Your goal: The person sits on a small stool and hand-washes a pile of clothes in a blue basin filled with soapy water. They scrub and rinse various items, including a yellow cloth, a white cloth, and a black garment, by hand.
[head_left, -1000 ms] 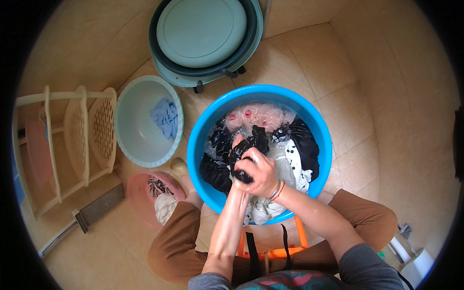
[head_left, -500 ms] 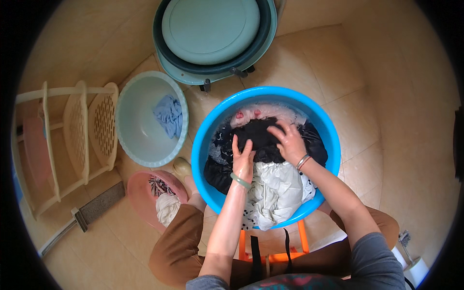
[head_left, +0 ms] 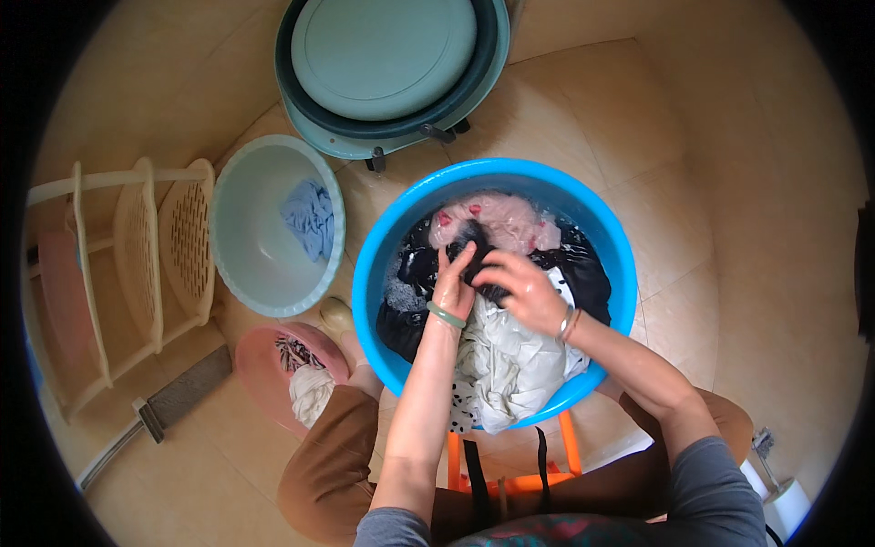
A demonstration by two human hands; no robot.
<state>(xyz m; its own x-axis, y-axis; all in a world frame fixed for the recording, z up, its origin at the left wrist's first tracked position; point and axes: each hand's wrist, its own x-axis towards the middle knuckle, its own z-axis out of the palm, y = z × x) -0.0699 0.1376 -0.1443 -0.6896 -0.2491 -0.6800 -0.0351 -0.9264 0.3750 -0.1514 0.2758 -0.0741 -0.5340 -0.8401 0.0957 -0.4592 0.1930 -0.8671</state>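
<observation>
A bunched black cloth is gathered between my two hands over a large blue basin of water and laundry. My left hand, with a green bangle at the wrist, is closed round the cloth with the thumb up. From the right, my right hand presses bent, slightly blurred fingers against the same cloth; its fingertips are partly hidden. A wet white garment lies below my hands, over the near side of the basin. Pink cloth with red spots floats at the far side, with darker cloth around it.
A pale green basin holding a blue cloth stands left. Nearer lies a pink basin with a white cloth. A cream rack is at far left, a folded teal tub beyond, an orange stool below.
The black cloth, spread flat under my hands before, is now bunched up between them. My right hand has moved left and nearer, its fingers bent. More of the pink cloth shows.
</observation>
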